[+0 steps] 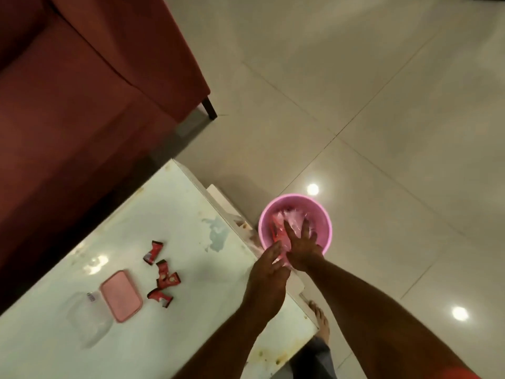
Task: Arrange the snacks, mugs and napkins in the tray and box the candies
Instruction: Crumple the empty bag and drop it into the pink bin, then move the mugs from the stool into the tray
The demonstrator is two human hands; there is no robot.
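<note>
Right hand (pixel 303 242) presses flat on wrappers (pixel 278 228) in pink bucket (pixel 328 233); left hand (pixel 269 269) seemingly released.

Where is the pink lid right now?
In the head view the pink lid lies flat on the white table, lower left, between the clear box and the red candies.

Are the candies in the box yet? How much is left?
Not far. Done: the clear box is open, its pink lid beside it. In hand: the left hand and right hand reach into the pink bucket, among packets. Left: the red candies lie loose on the table, unboxed; nothing else of the job shows.
</note>
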